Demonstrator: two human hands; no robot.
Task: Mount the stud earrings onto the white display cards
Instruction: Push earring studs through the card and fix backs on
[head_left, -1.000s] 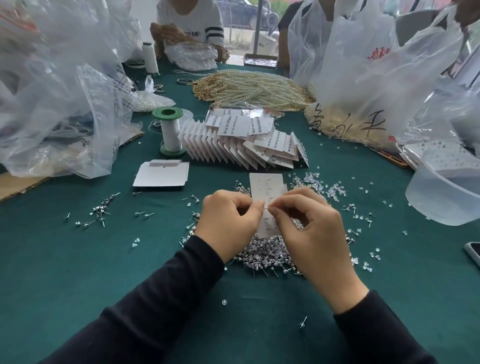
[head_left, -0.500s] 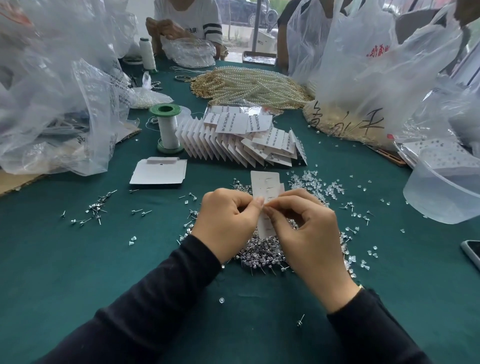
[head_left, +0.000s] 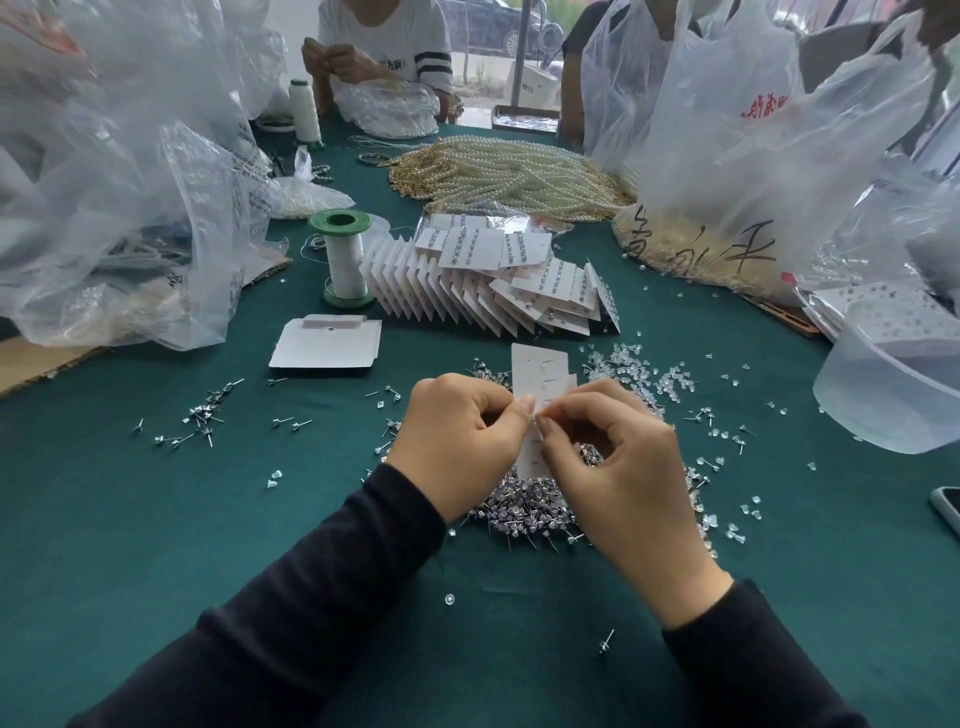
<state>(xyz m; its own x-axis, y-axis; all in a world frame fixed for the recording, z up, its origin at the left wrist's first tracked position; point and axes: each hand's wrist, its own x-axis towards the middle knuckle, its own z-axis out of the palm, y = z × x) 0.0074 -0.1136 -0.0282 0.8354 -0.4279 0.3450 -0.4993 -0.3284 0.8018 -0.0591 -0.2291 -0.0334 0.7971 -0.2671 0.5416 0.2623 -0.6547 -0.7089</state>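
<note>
My left hand (head_left: 457, 441) and right hand (head_left: 613, 467) cover the middle of the card (head_left: 540, 366); whether a stud sits between my fingertips, too small to tell. My hands hide part of the stud pile (head_left: 524, 506). Phone (head_left: 948, 512) cut by right edge. Plastic tub (head_left: 893, 400) also cut off there. Print on finished cards (head_left: 493, 260) illegible.

Green-flanged spool (head_left: 344, 257) of white thread standing upright left of the table's centre; a white cone spool (head_left: 305, 110) standing toward the far edge. Pearl strands (head_left: 506, 174) lying heaped near the far edge. Clear plastic bags (head_left: 119, 171) slumping along the left edge; a translucent tub (head_left: 896, 387) and phone (head_left: 946, 512) sitting at the right edge.
</note>
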